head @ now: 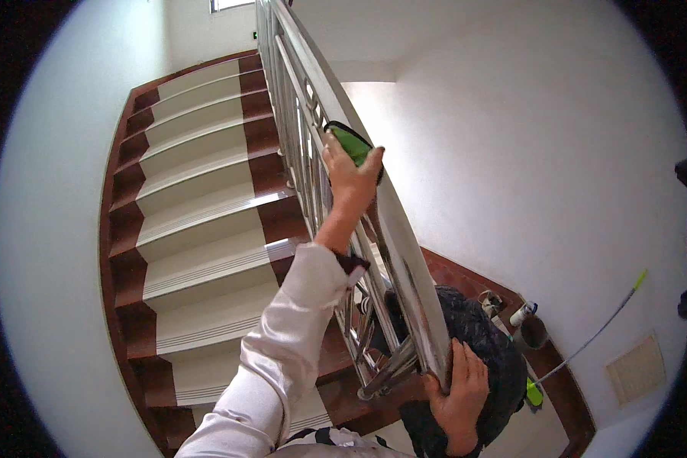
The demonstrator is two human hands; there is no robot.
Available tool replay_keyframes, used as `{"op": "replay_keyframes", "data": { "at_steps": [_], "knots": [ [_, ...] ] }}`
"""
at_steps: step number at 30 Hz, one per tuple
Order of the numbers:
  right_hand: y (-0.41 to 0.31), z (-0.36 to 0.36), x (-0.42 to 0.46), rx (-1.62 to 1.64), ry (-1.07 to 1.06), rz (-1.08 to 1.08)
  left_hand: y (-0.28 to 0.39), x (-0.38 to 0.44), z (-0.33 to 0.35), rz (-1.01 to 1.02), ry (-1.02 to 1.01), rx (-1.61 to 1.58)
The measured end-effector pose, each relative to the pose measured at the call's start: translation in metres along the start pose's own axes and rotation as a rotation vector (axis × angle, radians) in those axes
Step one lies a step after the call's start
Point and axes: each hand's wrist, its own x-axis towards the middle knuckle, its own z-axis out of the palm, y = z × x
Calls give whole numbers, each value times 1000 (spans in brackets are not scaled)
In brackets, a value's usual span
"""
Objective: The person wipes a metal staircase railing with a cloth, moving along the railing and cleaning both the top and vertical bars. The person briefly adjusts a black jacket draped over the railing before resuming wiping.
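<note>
My left hand (352, 174), in a pale satin sleeve, grips a green cleaning cloth or pad (352, 143) with a black edge. It presses this against the stainless steel handrail (398, 240) of the stair banister, partway up the slope. The pad's underside is hidden. Nearer to me, my right hand (461, 392) rests on the handrail's lower end, its thumb on one side and its fingers on the other. Nothing else shows in that hand. Steel balusters (306, 166) stand below the rail, left of my left hand.
Stairs (200, 246) with pale treads and dark red borders rise on the left. A dark quilted garment (478, 343) is beyond my right hand; whether someone wears it, I cannot tell. By the wall stand a white bottle (522, 314), a dark bucket (531, 332) and a long-handled tool (587, 338).
</note>
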Motion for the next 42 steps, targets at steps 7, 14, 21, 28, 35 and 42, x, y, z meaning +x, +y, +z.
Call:
{"op": "replay_keyframes", "data": {
  "at_steps": [7,14,21,28,35,42],
  "knots": [
    [-5,-2,-1,-26,12,11,9,-136,-25,540,-192,229],
    [-6,-4,-3,-19,-16,39,16,-105,-44,767,-521,307],
    [-4,0,-1,-75,54,-31,17,17,-22,630,-307,436],
    [-42,-17,6,-108,93,-43,2,8,-15,603,-358,255],
    [-77,19,52,26,111,-65,5,-32,-31,831,-664,76],
    [-72,47,82,20,247,250,-30,98,-25,948,-523,240]
  ]
}}
